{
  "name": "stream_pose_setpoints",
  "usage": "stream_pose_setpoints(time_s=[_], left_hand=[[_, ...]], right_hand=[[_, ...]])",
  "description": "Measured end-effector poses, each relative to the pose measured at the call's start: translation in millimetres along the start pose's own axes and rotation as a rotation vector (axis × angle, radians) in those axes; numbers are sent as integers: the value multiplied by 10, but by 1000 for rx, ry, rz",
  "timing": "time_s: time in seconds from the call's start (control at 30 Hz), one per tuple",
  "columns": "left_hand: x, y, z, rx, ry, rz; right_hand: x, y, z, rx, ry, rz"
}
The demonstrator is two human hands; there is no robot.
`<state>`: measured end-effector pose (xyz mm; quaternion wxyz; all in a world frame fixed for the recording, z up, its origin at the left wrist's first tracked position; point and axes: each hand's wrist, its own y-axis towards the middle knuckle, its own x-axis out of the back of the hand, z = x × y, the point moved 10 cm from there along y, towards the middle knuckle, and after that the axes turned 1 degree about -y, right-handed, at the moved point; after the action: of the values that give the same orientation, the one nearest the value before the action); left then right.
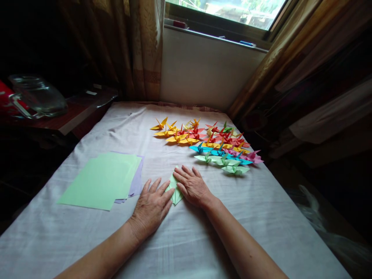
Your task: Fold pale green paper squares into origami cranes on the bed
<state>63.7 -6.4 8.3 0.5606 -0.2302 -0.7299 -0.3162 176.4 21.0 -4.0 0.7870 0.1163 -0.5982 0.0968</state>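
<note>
A small light-green folded paper [175,197], shaped like a narrow diamond, lies flat on the white cloth between my hands. My left hand [154,202] rests flat over its left edge, fingers stretched out and slightly apart. From the right, my right hand [192,185] lies on the paper's upper right side with fingers extended, and its fingertips press near the top point. Part of the paper is hidden under the fingers of both hands. Beyond my right hand stand light-green folded paper cranes [229,162].
Left of my hands lies a stack of green and purple paper sheets [101,176]. Many orange, red, blue and pink paper cranes [200,135] stand toward the back right. A glass pitcher [40,97] sits on a brown side table [75,118]. Curtains flank a window [232,11].
</note>
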Motion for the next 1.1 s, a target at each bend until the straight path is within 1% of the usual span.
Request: stream_pose_setpoints(time_s=[0.13, 0.23, 0.33, 0.4, 0.5, 0.57, 0.63, 0.77, 0.9, 0.97, 1.03, 1.1], left_hand=[[48, -17, -31, 11, 43, -18], [57, -30, -33, 7, 42, -46], [65, -32, -10, -3, 12, -98], [52, -24, -13, -42, -22, -112], [-22, -5, -8, -86, -91, -55], [-57, 2, 23, -70, -124, -19], [-53, 4, 47, -48, -142, -15], [-27, 35, 26, -18, -138, 4], [33, 160, -85, 16, -74, 36], [64, 242, -134, 61, -16, 64], [86, 317, -181, 99, 57, 105], [80, 373, -233, 109, 110, 169]], right_hand=[[-41, -20, 1, -20, 2, -35], [-10, -26, -25, -34, 9, -100], [79, -53, -159, -122, 19, -245], [137, -92, -265, -188, 32, -357], [170, -141, -364, -243, 54, -455], [166, -164, -386, -267, 69, -467], [152, -197, -382, -296, 82, -449], [142, -315, -297, -316, 79, -422], [99, -421, -268, -316, 97, -380], [87, -454, -281, -322, 121, -377], [91, -470, -286, -326, 142, -393], [89, -464, -274, -324, 166, -399]])
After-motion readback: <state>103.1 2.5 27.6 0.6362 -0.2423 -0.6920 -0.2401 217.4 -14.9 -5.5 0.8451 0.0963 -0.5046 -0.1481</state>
